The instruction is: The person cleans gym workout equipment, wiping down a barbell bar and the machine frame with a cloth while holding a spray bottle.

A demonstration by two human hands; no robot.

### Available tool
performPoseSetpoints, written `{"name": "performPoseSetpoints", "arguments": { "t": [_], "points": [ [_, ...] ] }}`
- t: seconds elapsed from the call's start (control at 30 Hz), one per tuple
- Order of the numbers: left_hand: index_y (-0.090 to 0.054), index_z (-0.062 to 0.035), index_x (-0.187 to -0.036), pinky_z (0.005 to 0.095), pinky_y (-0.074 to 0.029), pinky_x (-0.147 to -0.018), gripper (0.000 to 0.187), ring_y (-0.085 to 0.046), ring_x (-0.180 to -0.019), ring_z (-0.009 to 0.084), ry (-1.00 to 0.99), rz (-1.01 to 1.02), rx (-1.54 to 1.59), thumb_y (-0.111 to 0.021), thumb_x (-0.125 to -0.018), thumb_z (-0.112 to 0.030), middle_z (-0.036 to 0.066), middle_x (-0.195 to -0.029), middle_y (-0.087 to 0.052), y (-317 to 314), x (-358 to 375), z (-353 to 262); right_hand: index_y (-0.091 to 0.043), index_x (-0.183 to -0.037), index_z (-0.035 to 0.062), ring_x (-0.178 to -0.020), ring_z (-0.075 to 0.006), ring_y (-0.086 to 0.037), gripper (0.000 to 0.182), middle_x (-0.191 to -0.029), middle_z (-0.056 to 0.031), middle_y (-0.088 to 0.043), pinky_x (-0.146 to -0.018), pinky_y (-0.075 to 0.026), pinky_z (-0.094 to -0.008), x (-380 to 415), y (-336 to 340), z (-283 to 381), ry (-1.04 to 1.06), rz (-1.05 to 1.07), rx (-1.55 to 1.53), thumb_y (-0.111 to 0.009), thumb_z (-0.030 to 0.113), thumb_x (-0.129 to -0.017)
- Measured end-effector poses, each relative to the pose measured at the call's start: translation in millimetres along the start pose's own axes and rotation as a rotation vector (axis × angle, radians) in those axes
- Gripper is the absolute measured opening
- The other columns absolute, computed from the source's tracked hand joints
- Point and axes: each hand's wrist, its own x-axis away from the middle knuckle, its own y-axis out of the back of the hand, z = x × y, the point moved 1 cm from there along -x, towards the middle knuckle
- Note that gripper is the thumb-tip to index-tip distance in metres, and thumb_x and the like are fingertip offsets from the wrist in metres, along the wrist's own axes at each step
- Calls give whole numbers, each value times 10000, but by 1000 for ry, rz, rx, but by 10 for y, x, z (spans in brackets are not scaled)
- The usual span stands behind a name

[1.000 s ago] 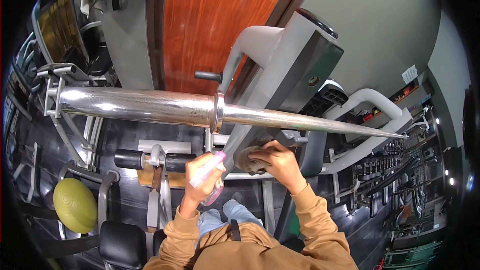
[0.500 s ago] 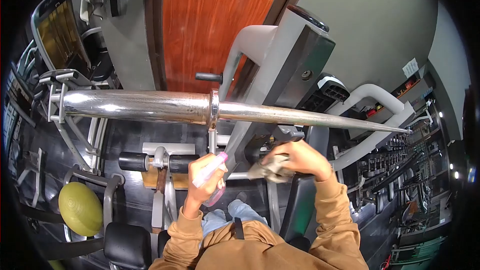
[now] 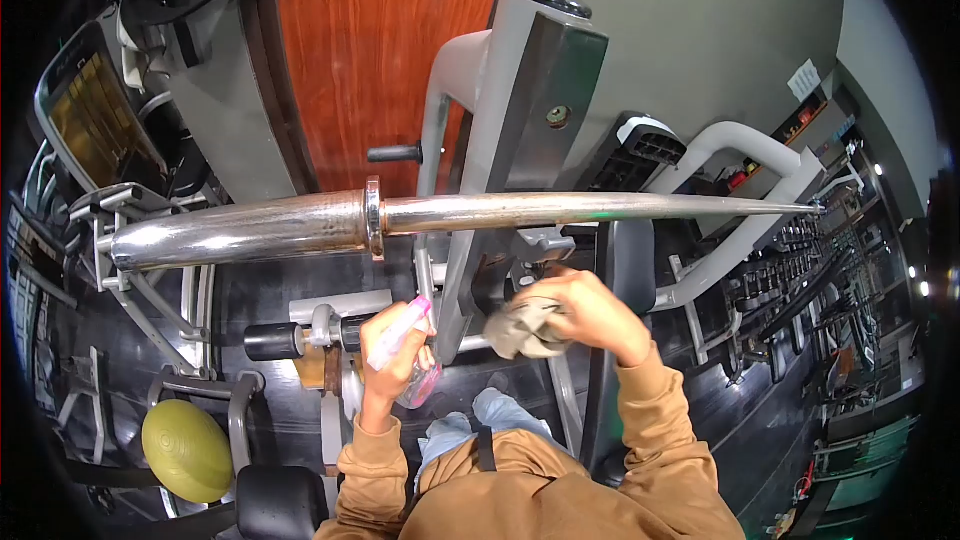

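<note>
Left hand wraps its fingers round one spray bottle; right hand pinches one crumpled rag. Both things appear below one bar, with one post behind it. One ball sits at lower left.

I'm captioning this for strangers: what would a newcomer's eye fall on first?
Probably the long, shiny metal bar crossing the middle of the view. Next come the reddish panel at the top and the yellow-green ball at lower left. Below the bar, the left hand holds a pink-topped bottle, the right hand a cloth.
</note>
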Motion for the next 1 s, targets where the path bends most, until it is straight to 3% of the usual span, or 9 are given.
{"name": "performPoseSetpoints", "arguments": {
  "t": [0.1,0.2,0.3,0.37,0.4,0.53,0.67,0.9,1.0],
  "points": [
    [-626,66,-862,266,-495,-484,162,-593,-483,131,-21,-12,-2,-613,-952,-69,117,-766,-640,27,30,22,-745,-1069,35,-908,-258,-718,425,-976,-122,-756,-860,-555,-332,203,134,61,-110,26,-102,-583,-44,-683],
    [-620,67,-860,265,-499,-484,173,-593,-478,135,-34,-23,-5,-613,-955,-77,132,-787,-645,26,48,39,-711,-1091,-32,-974,-122,-670,335,-1035,-86,-744,-891,-534,-303,454,-278,-242,-415,-385,-508,-653,-14,-762],
    [-616,67,-861,262,-497,-482,178,-591,-475,137,-38,-25,16,-611,-958,-82,138,-794,-647,13,51,62,-692,-1061,-9,-1018,-130,-643,315,-1053,-65,-704,-924,-507,-288,594,-901,-326,-377,-654,-711,-692,-48,-748],
    [-614,67,-864,259,-494,-480,179,-591,-474,137,-39,-23,30,-609,-960,-84,136,-791,-647,3,68,80,-647,-993,19,-983,-159,-639,275,-1025,-67,-674,-907,-505,-303,523,-1242,-280,-259,-910,-645,-762,-18,-746],
    [-614,64,-868,257,-490,-478,181,-592,-474,136,-34,-21,3,-607,-963,-90,135,-792,-649,5,71,79,-650,-955,19,-976,-200,-647,322,-1017,-93,-666,-871,-514,-311,476,-1305,-270,-150,-988,-514,-783,-70,-675],
    [-612,55,-888,254,-483,-473,190,-594,-477,135,-29,-23,-6,-600,-980,-110,133,-793,-651,-6,61,97,-603,-932,65,-964,-236,-606,271,-1010,-102,-574,-834,-494,-326,446,-1557,-262,-52,-1020,-172,-772,-14,-736],
    [-611,65,-935,254,-489,-477,200,-592,-478,135,-21,-22,-1,-589,-1002,-121,136,-799,-650,-56,14,118,-499,-982,88,-1017,-244,-554,428,-1067,-96,-492,-910,-451,-355,325,-1874,-379,-46,-1136,-258,-814,1,-706],
    [-627,84,-1002,253,-490,-477,203,-594,-481,144,-46,-4,-23,-592,-1003,-116,139,-813,-649,-103,-13,108,-564,-928,52,-964,-267,-594,363,-1013,-107,-585,-870,-465,-336,456,-2058,-441,-269,-1024,-404,-810,-12,-669],
    [-635,93,-1009,258,-488,-473,189,-598,-481,147,-31,-23,-30,-581,-993,-88,141,-821,-659,-78,12,83,-631,-930,53,-964,-289,-651,350,-996,-120,-638,-869,-520,-366,536,-2093,-353,-184,-1034,-357,-794,-40,-634]
  ]
}}
